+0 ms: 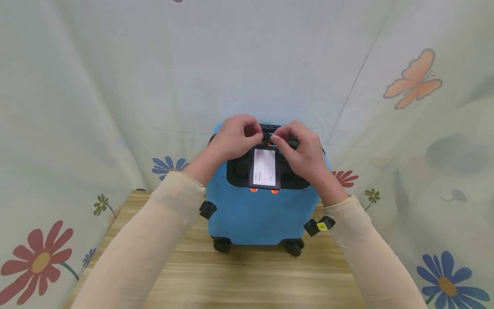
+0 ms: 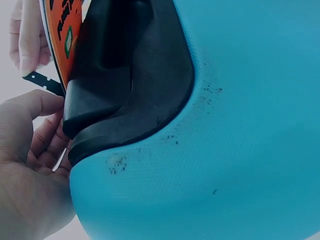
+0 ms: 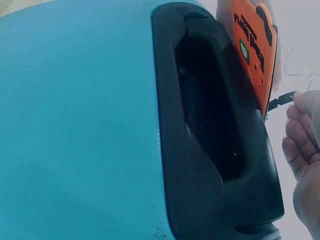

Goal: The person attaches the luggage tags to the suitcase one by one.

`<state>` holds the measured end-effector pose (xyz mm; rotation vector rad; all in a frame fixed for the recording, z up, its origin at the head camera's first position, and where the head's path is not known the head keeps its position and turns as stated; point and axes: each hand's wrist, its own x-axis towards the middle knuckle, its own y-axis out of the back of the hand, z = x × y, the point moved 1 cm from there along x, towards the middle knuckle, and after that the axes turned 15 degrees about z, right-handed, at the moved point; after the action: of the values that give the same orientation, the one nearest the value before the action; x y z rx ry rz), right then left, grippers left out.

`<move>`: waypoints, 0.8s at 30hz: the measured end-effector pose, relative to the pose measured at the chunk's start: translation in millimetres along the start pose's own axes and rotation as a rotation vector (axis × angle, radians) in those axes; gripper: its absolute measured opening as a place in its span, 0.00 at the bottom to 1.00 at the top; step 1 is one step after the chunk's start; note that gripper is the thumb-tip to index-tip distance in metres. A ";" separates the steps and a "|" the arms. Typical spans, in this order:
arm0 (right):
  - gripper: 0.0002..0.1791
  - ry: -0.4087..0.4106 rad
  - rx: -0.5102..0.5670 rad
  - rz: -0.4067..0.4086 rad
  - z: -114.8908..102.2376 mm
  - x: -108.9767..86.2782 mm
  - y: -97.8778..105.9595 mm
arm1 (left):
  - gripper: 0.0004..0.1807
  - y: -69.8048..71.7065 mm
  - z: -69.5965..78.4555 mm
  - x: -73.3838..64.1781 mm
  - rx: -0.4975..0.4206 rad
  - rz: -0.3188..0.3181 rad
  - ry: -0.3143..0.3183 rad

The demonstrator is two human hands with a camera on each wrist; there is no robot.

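Observation:
A blue suitcase (image 1: pixel 262 219) with a black top handle (image 3: pixel 210 100) stands upright in front of me. Against the handle hangs a luggage tag (image 1: pixel 264 168), its white card face towards me and its orange printed back (image 2: pixel 71 37) showing in the wrist views. My right hand (image 1: pixel 302 150) pinches the free end of the tag's black holed strap (image 3: pixel 282 100) between thumb and finger. Close by on the other side, my left hand (image 1: pixel 237 137) pinches at the strap's base beside the tag; its fingertips are partly hidden behind the handle in the left wrist view.
The suitcase's black wheels (image 1: pixel 221 245) rest on a wood-grain surface (image 1: pixel 247 279). Behind and at both sides hangs a pale cloth (image 1: pixel 247 56) printed with flowers and a butterfly. Black wrist-worn devices (image 1: pixel 208 209) sit near both cuffs.

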<state>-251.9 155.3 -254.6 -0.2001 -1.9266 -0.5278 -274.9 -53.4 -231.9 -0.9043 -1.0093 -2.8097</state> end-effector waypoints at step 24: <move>0.08 -0.279 0.023 -0.115 4.0 24.6 -3.6 | 0.05 -6.5 -6.6 -6.6 -0.014 0.080 -0.097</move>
<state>-266.6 151.4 -234.6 -0.1547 -2.2247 -0.5773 -274.2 -53.3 -243.3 -1.0675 -0.9421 -2.7351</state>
